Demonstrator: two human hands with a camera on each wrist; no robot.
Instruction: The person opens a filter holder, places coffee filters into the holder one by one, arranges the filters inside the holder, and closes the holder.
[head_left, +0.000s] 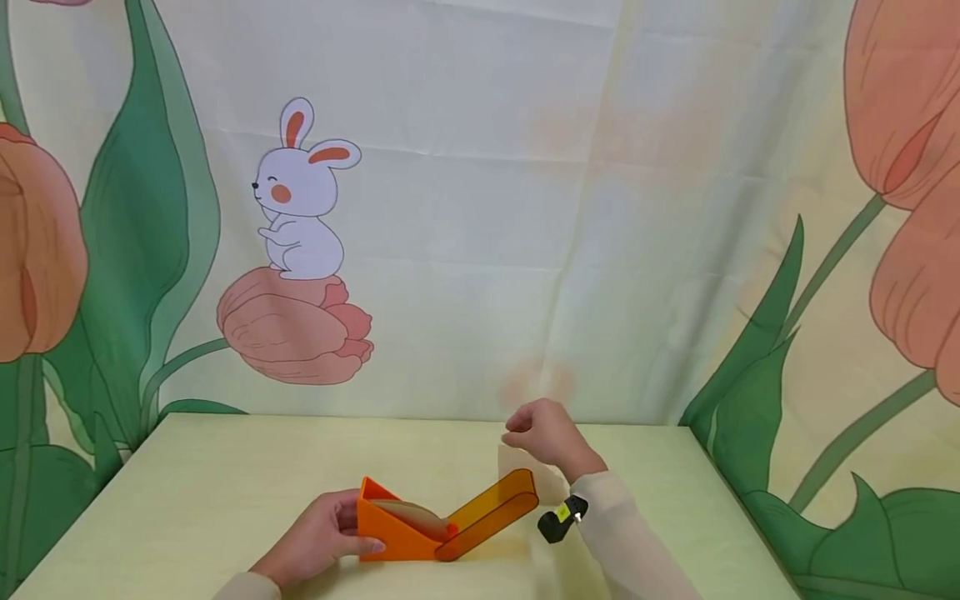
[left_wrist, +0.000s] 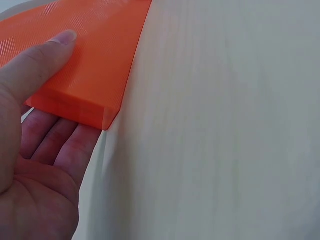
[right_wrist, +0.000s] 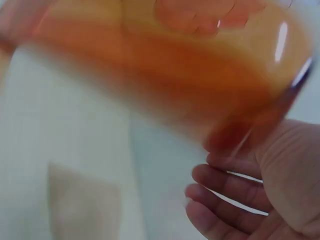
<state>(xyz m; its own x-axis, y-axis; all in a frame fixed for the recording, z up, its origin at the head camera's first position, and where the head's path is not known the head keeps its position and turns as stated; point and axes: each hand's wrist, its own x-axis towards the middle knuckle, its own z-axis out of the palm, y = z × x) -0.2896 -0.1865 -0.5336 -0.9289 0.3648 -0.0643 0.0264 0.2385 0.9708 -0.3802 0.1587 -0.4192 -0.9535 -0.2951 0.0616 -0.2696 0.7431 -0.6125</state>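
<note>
An orange wedge-shaped holder [head_left: 393,533] stands on the table with its amber see-through lid [head_left: 491,515] swung open to the right. Inside sit tan paper sheets with a curved edge [head_left: 412,515]. My left hand [head_left: 315,537] grips the holder's left end, thumb [left_wrist: 50,57] on the near face and fingers beneath or behind. Above and beyond the lid's free end is my right hand [head_left: 551,437], fingers loosely bent, with nothing visible in them. Its thumb side is partly hidden by the lid in the right wrist view. A tan sheet-like patch [right_wrist: 82,202] appears below that hand.
The table [head_left: 247,467] has a pale yellow-green cover. Behind it hangs a cloth [head_left: 465,250] printed with tulips and a white rabbit. A small black device [head_left: 562,518] is on the right wrist, close to the lid's end.
</note>
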